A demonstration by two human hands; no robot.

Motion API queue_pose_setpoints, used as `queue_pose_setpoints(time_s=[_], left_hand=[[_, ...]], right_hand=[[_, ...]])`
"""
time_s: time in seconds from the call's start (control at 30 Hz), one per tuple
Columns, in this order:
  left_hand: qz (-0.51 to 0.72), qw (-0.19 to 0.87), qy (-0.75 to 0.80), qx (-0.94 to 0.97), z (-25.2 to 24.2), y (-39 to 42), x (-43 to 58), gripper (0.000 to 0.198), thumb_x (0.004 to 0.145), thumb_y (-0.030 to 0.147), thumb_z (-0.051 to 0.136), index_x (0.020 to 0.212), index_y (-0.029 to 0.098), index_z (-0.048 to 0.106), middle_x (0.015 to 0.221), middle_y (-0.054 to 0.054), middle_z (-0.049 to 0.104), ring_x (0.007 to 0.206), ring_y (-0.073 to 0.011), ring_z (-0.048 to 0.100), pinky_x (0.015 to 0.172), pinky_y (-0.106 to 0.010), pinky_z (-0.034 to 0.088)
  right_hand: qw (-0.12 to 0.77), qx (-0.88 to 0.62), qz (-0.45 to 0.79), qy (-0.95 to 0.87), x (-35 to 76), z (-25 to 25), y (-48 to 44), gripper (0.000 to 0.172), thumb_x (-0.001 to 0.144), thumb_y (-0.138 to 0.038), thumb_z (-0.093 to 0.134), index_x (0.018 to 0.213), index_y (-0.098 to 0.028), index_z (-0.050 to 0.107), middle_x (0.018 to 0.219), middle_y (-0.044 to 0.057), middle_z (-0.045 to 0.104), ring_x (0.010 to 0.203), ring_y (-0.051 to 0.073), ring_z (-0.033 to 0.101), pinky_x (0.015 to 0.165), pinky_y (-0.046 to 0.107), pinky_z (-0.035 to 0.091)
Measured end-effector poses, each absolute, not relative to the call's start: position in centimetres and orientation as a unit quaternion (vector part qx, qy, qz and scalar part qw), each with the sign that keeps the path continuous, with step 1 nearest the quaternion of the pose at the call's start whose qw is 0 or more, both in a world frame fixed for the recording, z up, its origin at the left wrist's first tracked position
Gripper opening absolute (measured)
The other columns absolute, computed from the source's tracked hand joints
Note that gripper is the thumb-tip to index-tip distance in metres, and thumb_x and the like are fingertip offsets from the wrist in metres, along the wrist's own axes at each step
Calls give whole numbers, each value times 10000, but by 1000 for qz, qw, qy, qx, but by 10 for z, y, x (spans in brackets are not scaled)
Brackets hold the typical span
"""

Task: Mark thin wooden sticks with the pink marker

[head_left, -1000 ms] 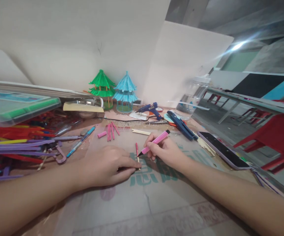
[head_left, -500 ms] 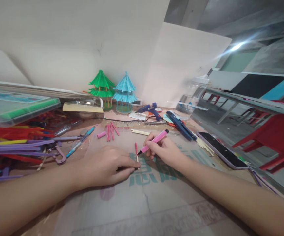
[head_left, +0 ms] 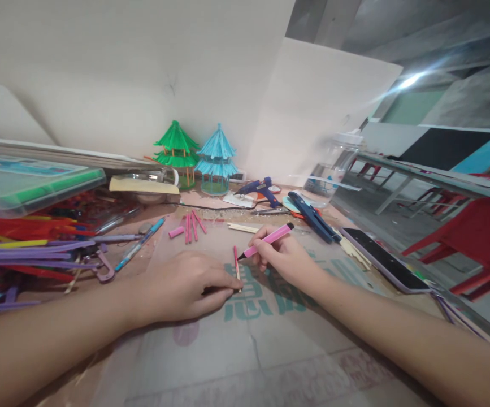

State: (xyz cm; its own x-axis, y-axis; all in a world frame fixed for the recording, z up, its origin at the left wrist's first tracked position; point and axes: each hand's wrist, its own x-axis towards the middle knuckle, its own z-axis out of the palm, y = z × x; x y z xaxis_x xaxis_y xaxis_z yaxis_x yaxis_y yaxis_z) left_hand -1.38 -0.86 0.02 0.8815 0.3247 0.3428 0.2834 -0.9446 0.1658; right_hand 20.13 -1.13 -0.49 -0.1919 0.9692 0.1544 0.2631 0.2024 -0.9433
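Note:
My right hand is closed around a pink marker, its dark tip resting at a small wooden stick. The stick is pink at its far part and pale toward its near end. At that near end, the finger and thumb of my left hand come together and hold it against the clear plastic sheet. Several pink sticks lie beyond my left hand, beside a pink marker cap.
Green and blue pagoda models stand by the wall, near a glue gun. Right of my hands lie a utility knife and a phone. Pipe cleaners and a plastic case crowd the left.
The marker tip has shifted slightly up along the stick, and more of the stick looks pink. My left hand stays in place.

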Motion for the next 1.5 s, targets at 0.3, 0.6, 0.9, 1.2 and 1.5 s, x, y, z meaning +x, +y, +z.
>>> queue_pose_setpoints(time_s=[0.3,0.6,0.9,1.2,1.5], left_hand=[[184,56,159,968,-1,-8,-14,252,916,192,500,1033,207,722,790,-26,734,667,-153,659,630,-236,461],[176,50,166,969,2,-9,-13,249,918,195,502,1033,217,722,781,-20,731,670,-149,659,646,-229,466],[190,56,165,966,0,-8,-13,222,916,199,513,998,213,718,773,-11,727,662,-146,658,628,-232,450],[183,52,166,968,3,-9,-13,229,910,195,511,1004,215,719,740,-10,718,644,-143,655,637,-227,463],[192,63,164,965,0,-8,-13,223,917,201,508,998,215,715,781,-10,730,664,-145,661,624,-232,451]], right_hand=[[418,-468,427,-651,201,-5,-13,159,769,-343,578,741,-203,507,561,-41,563,461,100,506,475,229,430],[396,-475,440,-651,203,-4,-14,120,754,-301,571,721,-196,523,536,-34,580,456,101,524,479,220,436],[415,-469,434,-647,202,-5,-12,130,770,-309,569,719,-201,518,537,-41,569,460,98,517,470,214,437],[386,-459,455,-658,203,-5,-14,115,769,-286,575,718,-193,528,506,-40,567,453,98,521,472,212,446],[408,-469,429,-655,203,-6,-12,120,783,-300,563,734,-197,525,543,-41,576,452,94,518,473,212,434]])
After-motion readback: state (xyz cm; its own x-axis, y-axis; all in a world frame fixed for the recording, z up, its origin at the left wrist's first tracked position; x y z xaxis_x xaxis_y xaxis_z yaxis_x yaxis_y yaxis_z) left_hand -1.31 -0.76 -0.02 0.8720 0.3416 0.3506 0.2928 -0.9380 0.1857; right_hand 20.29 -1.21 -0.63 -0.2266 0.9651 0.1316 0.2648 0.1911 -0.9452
